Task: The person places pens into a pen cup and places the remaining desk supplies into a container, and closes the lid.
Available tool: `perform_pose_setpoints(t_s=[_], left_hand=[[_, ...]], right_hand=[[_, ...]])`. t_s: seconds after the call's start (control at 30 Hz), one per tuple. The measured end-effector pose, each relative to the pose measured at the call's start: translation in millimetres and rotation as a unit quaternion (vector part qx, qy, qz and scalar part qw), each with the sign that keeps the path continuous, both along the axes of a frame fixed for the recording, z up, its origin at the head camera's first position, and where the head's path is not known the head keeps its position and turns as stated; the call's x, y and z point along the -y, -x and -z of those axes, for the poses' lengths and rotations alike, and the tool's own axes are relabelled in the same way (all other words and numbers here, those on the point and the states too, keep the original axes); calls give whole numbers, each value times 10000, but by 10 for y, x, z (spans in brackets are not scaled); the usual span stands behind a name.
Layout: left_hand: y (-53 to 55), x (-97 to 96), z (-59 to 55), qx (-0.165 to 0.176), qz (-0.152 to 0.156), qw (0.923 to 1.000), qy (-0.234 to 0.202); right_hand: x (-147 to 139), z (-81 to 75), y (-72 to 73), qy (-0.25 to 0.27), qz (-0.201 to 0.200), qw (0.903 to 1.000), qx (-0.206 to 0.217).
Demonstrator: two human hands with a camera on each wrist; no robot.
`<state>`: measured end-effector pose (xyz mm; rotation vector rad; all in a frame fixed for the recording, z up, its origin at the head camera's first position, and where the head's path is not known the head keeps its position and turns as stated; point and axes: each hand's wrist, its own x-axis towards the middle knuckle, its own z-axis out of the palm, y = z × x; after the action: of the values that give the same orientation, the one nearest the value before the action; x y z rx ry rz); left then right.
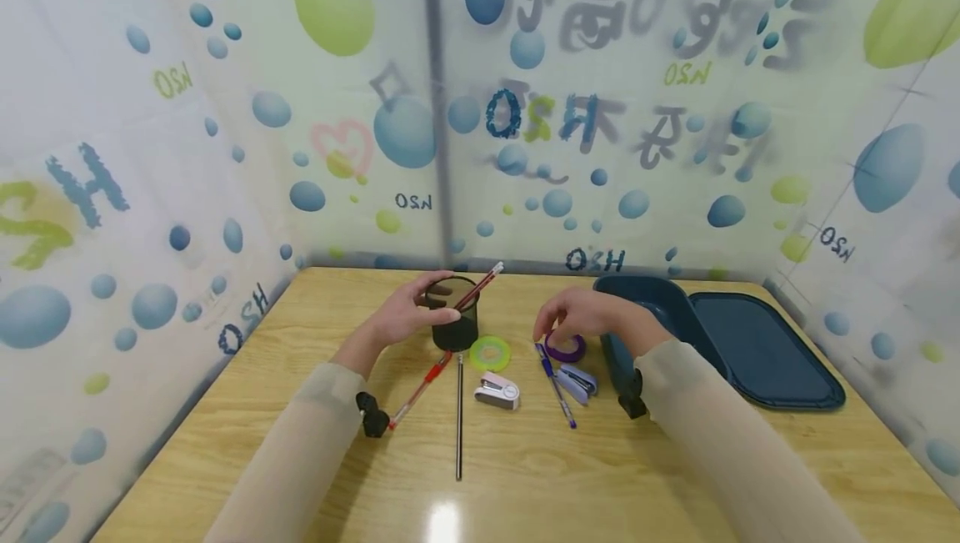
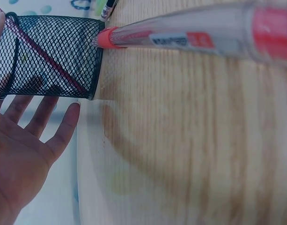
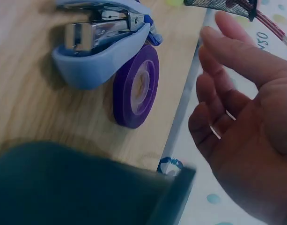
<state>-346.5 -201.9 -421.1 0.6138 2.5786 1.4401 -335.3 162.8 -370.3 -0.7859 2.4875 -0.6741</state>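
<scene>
My left hand [image 1: 408,309] holds a black mesh pen holder [image 1: 457,334] near its rim, thumb at the front and fingers around the far side. A dark red pencil [image 1: 480,286] leans inside it, eraser end up. My right hand [image 1: 573,314] hangs over a purple roll of tape [image 1: 566,347], its fingers loosely bent; in the right wrist view nothing lies between the fingers [image 3: 213,84]. Beside that tape are a blue pen [image 1: 557,389] and a light blue stapler [image 3: 101,51]. By the holder's base lie a red pen [image 1: 420,390] and a dark pencil [image 1: 460,422].
A yellow-green tape roll [image 1: 490,354] and a white-and-pink stapler [image 1: 497,391] lie mid-table. At right stands a dark blue bin [image 1: 615,359], partly behind my right forearm, with a flat dark blue tray [image 1: 780,351] beside it. Patterned curtains [image 1: 360,226] hang around the wooden table [image 1: 285,343].
</scene>
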Motion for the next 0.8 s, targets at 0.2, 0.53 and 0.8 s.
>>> perform_pose_setpoints(t_s=[0.2, 0.53, 0.8], left_hand=[[-29, -7, -16, 12, -42, 10000, 59], [-32, -16, -38, 54, 28, 10000, -1], [-38, -12, -37, 32, -34, 10000, 72]], right_hand=[[122, 47, 103, -493, -160, 9985, 177], [182, 182, 133, -891, -102, 9959, 127], [185, 246, 117, -729, -183, 9972, -8]])
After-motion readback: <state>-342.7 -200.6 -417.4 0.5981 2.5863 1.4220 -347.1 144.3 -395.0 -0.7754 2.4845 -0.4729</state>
